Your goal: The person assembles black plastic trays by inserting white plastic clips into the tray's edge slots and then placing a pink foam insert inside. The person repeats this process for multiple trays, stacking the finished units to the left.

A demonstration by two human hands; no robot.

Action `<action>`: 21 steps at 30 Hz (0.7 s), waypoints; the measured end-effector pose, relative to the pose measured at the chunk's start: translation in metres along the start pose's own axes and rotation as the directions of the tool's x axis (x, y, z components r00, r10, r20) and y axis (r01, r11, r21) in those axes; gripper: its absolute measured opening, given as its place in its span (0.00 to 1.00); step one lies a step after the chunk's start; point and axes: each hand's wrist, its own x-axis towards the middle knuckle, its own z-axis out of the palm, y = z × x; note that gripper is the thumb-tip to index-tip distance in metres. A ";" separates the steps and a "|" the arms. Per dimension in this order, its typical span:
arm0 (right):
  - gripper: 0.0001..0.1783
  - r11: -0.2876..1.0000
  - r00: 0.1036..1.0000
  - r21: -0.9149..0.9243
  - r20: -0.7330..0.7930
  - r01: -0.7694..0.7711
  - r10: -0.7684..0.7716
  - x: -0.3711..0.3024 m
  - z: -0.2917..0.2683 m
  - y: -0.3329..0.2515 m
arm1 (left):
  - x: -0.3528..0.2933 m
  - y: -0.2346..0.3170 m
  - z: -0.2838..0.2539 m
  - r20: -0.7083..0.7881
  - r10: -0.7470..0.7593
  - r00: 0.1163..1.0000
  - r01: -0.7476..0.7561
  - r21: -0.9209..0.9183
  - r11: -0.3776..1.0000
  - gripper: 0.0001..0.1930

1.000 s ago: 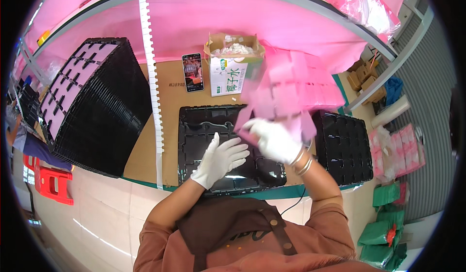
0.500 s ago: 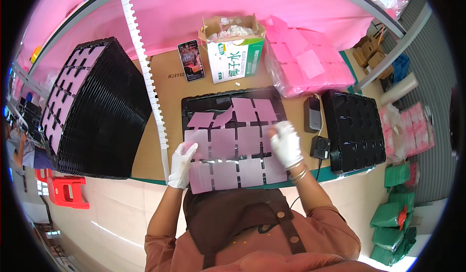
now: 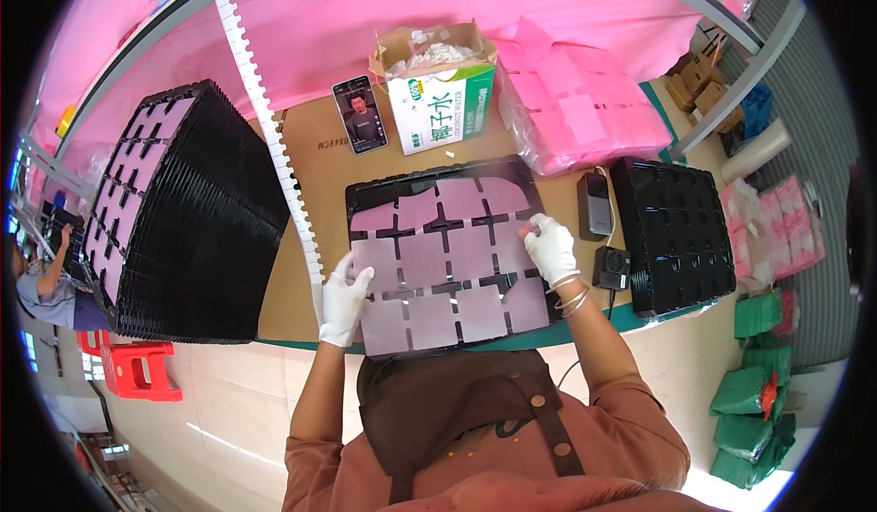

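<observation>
A pink slotted sheet [image 3: 425, 261] lies over a black moulded tray [image 3: 364, 192] in front of me, its flaps split by cross-shaped gaps. Along the far edge, some flaps are curled and sit unevenly. My left hand [image 3: 346, 304], in a white glove, rests at the left edge of the sheet and tray, thumb and fingers apart. Over the right edge, toward the far side, my right hand [image 3: 552, 252] has its gloved fingers bent in and pinched at the sheet's border. The fingertips' exact hold is partly hidden.
A tall stack of black trays [image 3: 215, 229] topped with pink sheets stands left, beside a white notched strip [image 3: 265, 115]. Behind are a phone [image 3: 361, 115], an open carton [image 3: 438, 101] and bagged pink sheets [image 3: 585, 110]. A power bank [image 3: 595, 206], small black device [image 3: 611, 268] and black trays [image 3: 676, 238] sit right.
My right hand has moved to the far right part of the sheet and its fingers have drawn in. The raised far flaps now lie flatter. My left hand stays at the left edge.
</observation>
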 end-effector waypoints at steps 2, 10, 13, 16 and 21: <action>0.09 0.999 0.999 -0.018 0.015 -0.030 0.031 0.006 0.004 -0.001 | 0.000 -0.005 0.005 -0.008 0.030 1.000 -0.030 -0.015 0.999 0.26; 0.06 0.986 0.977 0.012 -0.136 0.167 -0.164 0.015 -0.008 -0.013 | -0.001 0.029 0.024 -0.033 0.107 0.994 -0.110 -0.135 0.985 0.21; 0.09 0.924 0.897 -0.005 -0.239 0.383 -0.373 0.006 -0.021 -0.024 | -0.002 0.018 0.026 -0.135 0.315 0.939 -0.321 -0.027 0.947 0.21; 0.11 0.978 0.969 0.029 -0.145 0.208 -0.202 0.011 -0.010 -0.010 | -0.001 0.020 0.022 -0.091 0.188 0.978 -0.179 0.099 0.979 0.20; 0.12 0.987 0.993 -0.117 -0.043 0.106 -0.112 0.015 0.003 0.002 | 0.007 0.007 0.018 -0.050 0.196 0.979 -0.165 0.365 0.916 0.21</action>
